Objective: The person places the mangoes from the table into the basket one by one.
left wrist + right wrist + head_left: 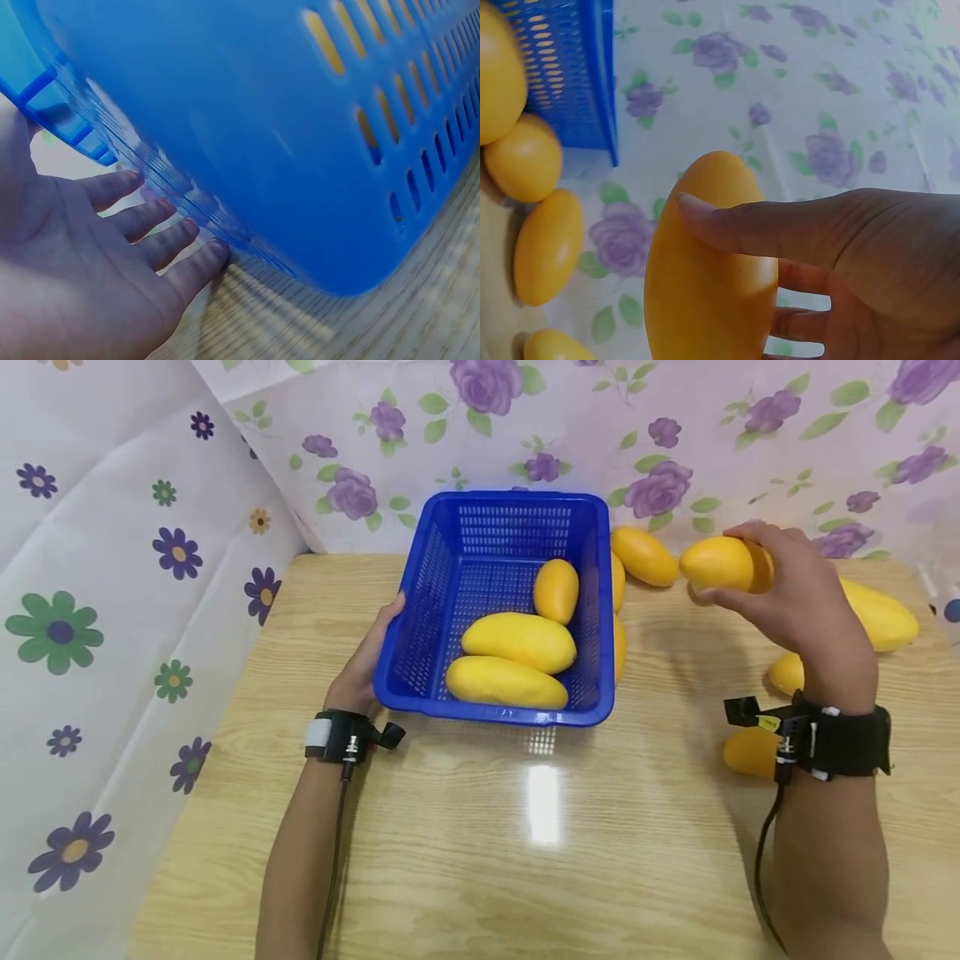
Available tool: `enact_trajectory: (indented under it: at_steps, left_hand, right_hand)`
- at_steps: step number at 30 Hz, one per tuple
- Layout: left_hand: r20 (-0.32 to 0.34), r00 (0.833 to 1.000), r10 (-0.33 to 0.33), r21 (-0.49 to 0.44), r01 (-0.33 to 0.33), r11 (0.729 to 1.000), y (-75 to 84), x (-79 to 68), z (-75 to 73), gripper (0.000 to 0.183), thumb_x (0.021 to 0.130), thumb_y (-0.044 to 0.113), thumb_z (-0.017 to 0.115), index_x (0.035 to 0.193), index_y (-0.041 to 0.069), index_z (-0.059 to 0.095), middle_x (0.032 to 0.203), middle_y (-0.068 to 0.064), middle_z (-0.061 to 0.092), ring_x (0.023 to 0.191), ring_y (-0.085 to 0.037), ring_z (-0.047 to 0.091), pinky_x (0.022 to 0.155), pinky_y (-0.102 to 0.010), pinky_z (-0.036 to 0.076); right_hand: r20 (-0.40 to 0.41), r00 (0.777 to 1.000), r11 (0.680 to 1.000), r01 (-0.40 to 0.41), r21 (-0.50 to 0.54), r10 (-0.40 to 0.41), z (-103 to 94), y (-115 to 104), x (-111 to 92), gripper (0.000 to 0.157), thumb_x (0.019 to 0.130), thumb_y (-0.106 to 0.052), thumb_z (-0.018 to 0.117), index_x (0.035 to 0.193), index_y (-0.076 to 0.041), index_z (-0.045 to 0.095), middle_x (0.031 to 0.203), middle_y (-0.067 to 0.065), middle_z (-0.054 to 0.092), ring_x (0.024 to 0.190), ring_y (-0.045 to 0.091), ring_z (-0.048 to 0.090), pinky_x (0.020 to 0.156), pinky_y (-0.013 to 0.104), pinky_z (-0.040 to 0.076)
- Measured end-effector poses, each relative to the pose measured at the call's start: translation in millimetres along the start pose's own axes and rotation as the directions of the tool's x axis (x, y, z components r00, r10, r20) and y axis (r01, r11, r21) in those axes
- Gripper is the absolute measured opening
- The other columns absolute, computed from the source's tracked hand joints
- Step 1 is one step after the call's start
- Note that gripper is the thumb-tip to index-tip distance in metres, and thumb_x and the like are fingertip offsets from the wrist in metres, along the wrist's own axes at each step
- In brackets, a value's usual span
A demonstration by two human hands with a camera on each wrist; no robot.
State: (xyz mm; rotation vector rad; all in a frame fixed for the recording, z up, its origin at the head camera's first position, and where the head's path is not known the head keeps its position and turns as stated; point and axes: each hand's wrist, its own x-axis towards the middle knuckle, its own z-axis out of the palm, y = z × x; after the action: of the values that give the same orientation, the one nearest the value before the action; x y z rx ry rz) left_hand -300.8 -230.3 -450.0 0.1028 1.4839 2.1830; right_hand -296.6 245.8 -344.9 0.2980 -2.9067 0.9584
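Note:
A blue plastic basket [495,714] with slotted walls holds three yellow mangoes, one of them an upright mango [557,592] by its right wall. My left hand [367,664] holds the basket's left side. In the left wrist view its thumb reaches the rim and its fingertips [196,262] lie against the outer wall. To the right of the basket, my right hand [798,581] grips an orange-yellow mango [716,564] above the table. The right wrist view has the thumb across this mango [705,300], with the other fingers partly hidden behind it.
Loose mangoes lie along the basket's right side, including one mango [645,557] near the back. More fruit, such as a long yellow mango [881,617], lies beside and under my right arm. A flowered sheet [480,435] backs the wooden table [450,860]; another covers the left.

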Motion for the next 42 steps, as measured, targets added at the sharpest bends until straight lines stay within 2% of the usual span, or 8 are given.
enact_trajectory:
  at_steps: [7, 14, 22, 31, 36, 42]
  left_hand:
    - [0.001, 1.000, 0.012, 0.018, -0.012, 1.000, 0.2, 1.9, 1.0, 0.069, 0.098, 0.062, 0.037, 0.158, 0.033, 0.020, 0.157, -0.024, 0.021, 0.132, -0.041, 0.034, 0.098, -0.052, 0.040]
    - [-0.018, 1.000, 0.009, 0.021, -0.008, 1.000, -0.5, 3.2, -1.5, 0.071, 0.096, 0.064, 0.040, 0.158, 0.033, 0.022, 0.157, -0.022, 0.023, 0.133, -0.039, 0.035, 0.101, -0.052, 0.038]
    - [-0.023, 1.000, 0.019, 0.036, -0.018, 0.999, 3.2, 0.6, -3.0, 0.071, 0.096, 0.063, 0.041, 0.157, 0.033, 0.023, 0.156, -0.021, 0.025, 0.136, -0.041, 0.033, 0.105, -0.056, 0.034]
    - [-0.017, 0.999, 0.038, 0.052, -0.037, 0.998, 6.0, -1.3, -3.0, 0.069, 0.098, 0.060, 0.039, 0.158, 0.028, 0.024, 0.154, -0.027, 0.026, 0.134, -0.044, 0.036, 0.105, -0.059, 0.033]
    - [-0.021, 0.999, 0.037, 0.053, -0.036, 0.998, 5.2, -1.2, -4.4, 0.069, 0.098, 0.060, 0.040, 0.157, 0.026, 0.026, 0.153, -0.029, 0.026, 0.130, -0.042, 0.040, 0.103, -0.058, 0.036]
    - [-0.011, 0.999, 0.033, 0.051, -0.033, 0.998, 2.2, -0.7, -6.3, 0.068, 0.099, 0.059, 0.039, 0.157, 0.027, 0.026, 0.151, -0.031, 0.027, 0.125, -0.042, 0.045, 0.096, -0.055, 0.044]
  right_hand:
    - [-0.023, 0.999, 0.999, -0.034, 0.004, 0.034, -5.9, -17, -4, 0.076, 0.089, -0.034, 0.070, 0.152, -0.006, 0.038, 0.144, 0.029, 0.042, 0.121, 0.047, 0.036, 0.094, 0.064, 0.028]
    - [-0.046, 0.999, 1.000, 0.017, -0.025, -0.018, -7.7, -40, -1, 0.074, 0.088, -0.031, 0.072, 0.150, -0.007, 0.041, 0.147, 0.026, 0.042, 0.126, 0.048, 0.035, 0.097, 0.063, 0.027]
    - [-0.055, 0.994, 0.996, 0.089, -0.023, -0.090, -4.4, -63, 6, 0.070, 0.087, -0.026, 0.074, 0.147, -0.004, 0.045, 0.140, 0.027, 0.048, 0.122, 0.045, 0.036, 0.094, 0.060, 0.026]
    - [-0.005, 0.995, 0.994, 0.103, -0.020, -0.103, 7.7, -86, 14, 0.070, 0.087, -0.027, 0.073, 0.148, -0.008, 0.044, 0.142, 0.025, 0.045, 0.123, 0.045, 0.035, 0.094, 0.060, 0.029]
    - [0.045, 0.986, 0.985, 0.165, -0.041, -0.163, 18.5, -102, 20, 0.071, 0.088, -0.029, 0.073, 0.149, -0.008, 0.043, 0.144, 0.023, 0.044, 0.126, 0.046, 0.036, 0.097, 0.060, 0.032]
    - [0.121, 0.961, 0.961, 0.259, -0.100, -0.247, 36.2, -122, 32, 0.068, 0.088, -0.032, 0.073, 0.145, -0.007, 0.047, 0.144, 0.022, 0.046, 0.127, 0.043, 0.042, 0.101, 0.058, 0.036]
